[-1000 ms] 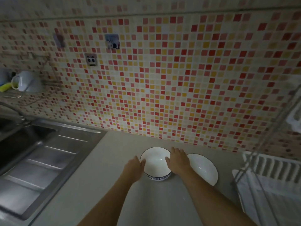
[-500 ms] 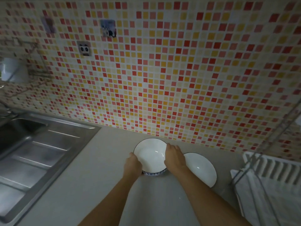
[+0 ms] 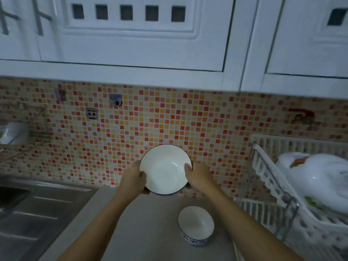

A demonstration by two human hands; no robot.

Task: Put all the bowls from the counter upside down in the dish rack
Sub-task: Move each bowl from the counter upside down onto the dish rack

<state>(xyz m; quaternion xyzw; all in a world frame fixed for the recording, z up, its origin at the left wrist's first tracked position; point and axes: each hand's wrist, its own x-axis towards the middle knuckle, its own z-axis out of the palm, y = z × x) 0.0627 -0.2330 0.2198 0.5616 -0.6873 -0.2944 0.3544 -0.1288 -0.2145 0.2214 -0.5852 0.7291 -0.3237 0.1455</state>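
A white bowl point(image 3: 165, 169) is gripped by its rim between the left hand point(image 3: 134, 178) and right hand point(image 3: 197, 178), raised above the desk point(image 3: 146, 223), mouth toward the camera. It should be tipped fully over before being lowered into the dish rack point(image 3: 282, 210) to its right. A second bowl point(image 3: 195, 225) waits below. The rack's far side is cut off.

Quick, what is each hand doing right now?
Left hand: closed on the left rim of the lifted bowl.
Right hand: closed on the same bowl's right rim.
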